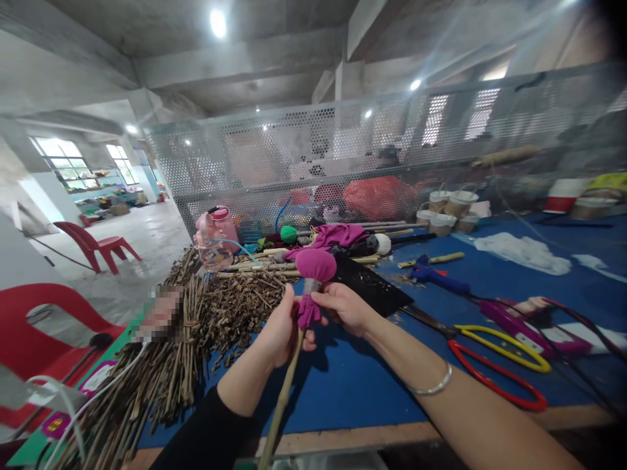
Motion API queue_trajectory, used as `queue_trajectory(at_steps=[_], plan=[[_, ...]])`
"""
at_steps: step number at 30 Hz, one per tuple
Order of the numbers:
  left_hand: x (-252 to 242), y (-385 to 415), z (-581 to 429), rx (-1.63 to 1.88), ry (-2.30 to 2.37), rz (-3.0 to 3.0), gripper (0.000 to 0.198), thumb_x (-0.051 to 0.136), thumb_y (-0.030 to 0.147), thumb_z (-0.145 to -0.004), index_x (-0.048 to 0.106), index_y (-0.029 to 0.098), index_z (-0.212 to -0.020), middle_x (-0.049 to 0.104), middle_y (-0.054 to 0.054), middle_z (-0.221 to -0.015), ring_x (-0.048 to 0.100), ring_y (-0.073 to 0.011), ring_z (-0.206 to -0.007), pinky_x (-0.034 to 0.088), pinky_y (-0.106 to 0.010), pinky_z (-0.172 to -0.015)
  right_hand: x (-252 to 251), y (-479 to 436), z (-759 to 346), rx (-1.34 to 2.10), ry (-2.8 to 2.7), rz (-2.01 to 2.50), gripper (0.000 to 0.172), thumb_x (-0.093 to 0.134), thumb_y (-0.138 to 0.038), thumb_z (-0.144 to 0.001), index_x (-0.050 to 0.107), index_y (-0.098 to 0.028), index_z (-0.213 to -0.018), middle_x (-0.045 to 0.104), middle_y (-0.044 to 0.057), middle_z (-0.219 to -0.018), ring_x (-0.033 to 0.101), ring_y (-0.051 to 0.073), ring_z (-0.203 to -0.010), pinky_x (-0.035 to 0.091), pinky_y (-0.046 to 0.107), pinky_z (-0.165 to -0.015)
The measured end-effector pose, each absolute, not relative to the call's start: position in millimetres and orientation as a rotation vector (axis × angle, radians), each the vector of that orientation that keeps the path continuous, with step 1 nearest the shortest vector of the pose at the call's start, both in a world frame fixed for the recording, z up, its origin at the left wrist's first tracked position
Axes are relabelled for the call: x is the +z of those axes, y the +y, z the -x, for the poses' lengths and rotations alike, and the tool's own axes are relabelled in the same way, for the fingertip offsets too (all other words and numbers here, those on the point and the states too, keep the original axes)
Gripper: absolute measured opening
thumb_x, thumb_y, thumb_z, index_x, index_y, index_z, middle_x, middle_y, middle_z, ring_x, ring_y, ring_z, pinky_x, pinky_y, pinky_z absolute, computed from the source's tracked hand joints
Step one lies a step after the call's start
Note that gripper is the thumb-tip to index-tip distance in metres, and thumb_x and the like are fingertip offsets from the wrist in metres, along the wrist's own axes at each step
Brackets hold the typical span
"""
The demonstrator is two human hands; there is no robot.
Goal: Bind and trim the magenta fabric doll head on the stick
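Note:
Upright in front of me is a cloth-headed stick (283, 405), a thin bamboo rod topped by a round ball of magenta cloth (316, 264). Grey tape (311, 286) wraps the cloth's neck, and loose cloth ends flare out below it. My left hand (280, 329) is closed around the stick just under the ball, its fingers partly hidden behind the rod and cloth. My right hand (347, 307) pinches at the taped neck with thumb and fingers. A silver bangle (434, 385) circles the right wrist.
Dry plant stalks (171, 365) lie in a heap on the left. Scissors with red and yellow handles (499, 346), a blue-handled tool (441, 277) and a purple glue gun (519, 329) rest on the right. Magenta cloth (337, 238) and sticks lie behind; a mesh screen (274, 156) stands beyond.

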State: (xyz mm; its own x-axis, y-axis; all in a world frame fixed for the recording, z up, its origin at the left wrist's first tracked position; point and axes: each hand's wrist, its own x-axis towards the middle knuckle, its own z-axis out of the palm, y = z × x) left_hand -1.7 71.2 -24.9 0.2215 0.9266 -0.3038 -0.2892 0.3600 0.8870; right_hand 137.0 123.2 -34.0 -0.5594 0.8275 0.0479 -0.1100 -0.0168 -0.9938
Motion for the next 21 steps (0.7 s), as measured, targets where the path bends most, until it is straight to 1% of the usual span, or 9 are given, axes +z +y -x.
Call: queue_trajectory(at_steps=[3,5,7,9,11,13,17,19,21], plan=[[-23.8,67.1,0.9,1.058,1.071,-0.901,0.040,0.056,0.058,-0.078,0.049,0.018,-0.080,0.049,0.005,-0.057,0.032,-0.0026,-0.034,0.019,-0.012,-0.032,-34.2,122.1,-134.9,1.610,-1.560,0.795,0.043,0.068,-0.055,-0.068,0.052,-0.015,-0.062,0.043,-0.007,-0.042,0.022,0.003,-0.035,0.010,0.022,-0.036],[-23.5,66.2,1.1,1.122,1.135,-0.923,0.038,0.061,0.054,-0.075,0.046,0.019,-0.078,0.044,0.007,-0.055,0.029,-0.0020,-0.035,0.015,-0.012,-0.033,-34.1,122.8,-136.3,1.543,-1.561,0.812,0.043,0.070,-0.054,-0.066,0.054,-0.015,-0.070,0.045,-0.007,-0.049,0.023,0.003,-0.038,0.013,0.022,-0.038],[-22.4,67.6,4.2,1.171,1.136,-0.909,0.037,0.059,0.054,-0.076,0.046,0.019,-0.078,0.043,0.007,-0.056,0.029,-0.0021,-0.036,0.014,-0.012,-0.034,-34.2,124.7,-139.9,1.463,-1.606,0.821,0.042,0.069,-0.053,-0.067,0.055,-0.015,-0.079,0.045,-0.007,-0.054,0.026,0.004,-0.041,0.016,0.021,-0.040],[-19.2,70.8,10.6,1.211,1.096,-0.860,0.037,0.057,0.054,-0.077,0.046,0.019,-0.076,0.042,0.008,-0.055,0.026,-0.0014,-0.035,0.013,-0.011,-0.033,-35.2,127.4,-144.1,1.378,-1.710,0.823,0.038,0.066,-0.051,-0.071,0.055,-0.016,-0.081,0.043,-0.007,-0.057,0.029,0.005,-0.044,0.021,0.020,-0.043],[-13.7,74.4,19.3,1.244,1.012,-0.790,0.037,0.055,0.052,-0.079,0.044,0.018,-0.073,0.039,0.008,-0.053,0.020,-0.0002,-0.034,0.011,-0.011,-0.033,-38.0,129.9,-146.6,1.286,-1.855,0.836,0.032,0.063,-0.046,-0.073,0.055,-0.016,-0.079,0.043,-0.006,-0.057,0.033,0.006,-0.048,0.027,0.020,-0.047],[-6.2,77.1,28.3,1.279,0.908,-0.706,0.035,0.054,0.048,-0.082,0.042,0.017,-0.069,0.036,0.009,-0.052,0.015,0.0006,-0.034,0.009,-0.010,-0.032,-42.6,131.2,-146.1,1.200,-1.975,0.871,0.025,0.062,-0.039,-0.073,0.057,-0.015,-0.077,0.043,-0.006,-0.056,0.035,0.007,-0.050,0.030,0.021,-0.049],[10.6,76.9,45.6,1.308,0.729,-0.524,0.034,0.042,0.041,-0.090,0.041,0.016,-0.067,0.033,0.009,-0.052,0.016,0.0006,-0.031,0.010,-0.009,-0.029,-50.8,131.1,-141.2,1.063,-2.086,0.943,0.012,0.061,-0.027,-0.072,0.061,-0.015,-0.074,0.044,-0.006,-0.052,0.037,0.008,-0.048,0.029,0.021,-0.048],[18.2,73.6,56.4,1.303,0.610,-0.466,0.036,0.034,0.040,-0.094,0.039,0.016,-0.066,0.031,0.009,-0.052,0.018,0.0005,-0.030,0.011,-0.009,-0.027,-51.2,131.7,-141.1,0.949,-2.109,0.969,0.011,0.060,-0.027,-0.073,0.062,-0.016,-0.072,0.047,-0.004,-0.053,0.040,0.009,-0.050,0.031,0.022,-0.051],[24.5,68.7,68.9,1.317,0.459,-0.439,0.038,0.028,0.040,-0.095,0.039,0.017,-0.067,0.029,0.009,-0.052,0.019,0.0006,-0.030,0.011,-0.008,-0.027,-48.6,133.9,-143.6,0.817,-2.100,0.994,0.016,0.058,-0.031,-0.077,0.063,-0.017,-0.069,0.051,-0.002,-0.056,0.044,0.012,-0.055,0.033,0.024,-0.057]])
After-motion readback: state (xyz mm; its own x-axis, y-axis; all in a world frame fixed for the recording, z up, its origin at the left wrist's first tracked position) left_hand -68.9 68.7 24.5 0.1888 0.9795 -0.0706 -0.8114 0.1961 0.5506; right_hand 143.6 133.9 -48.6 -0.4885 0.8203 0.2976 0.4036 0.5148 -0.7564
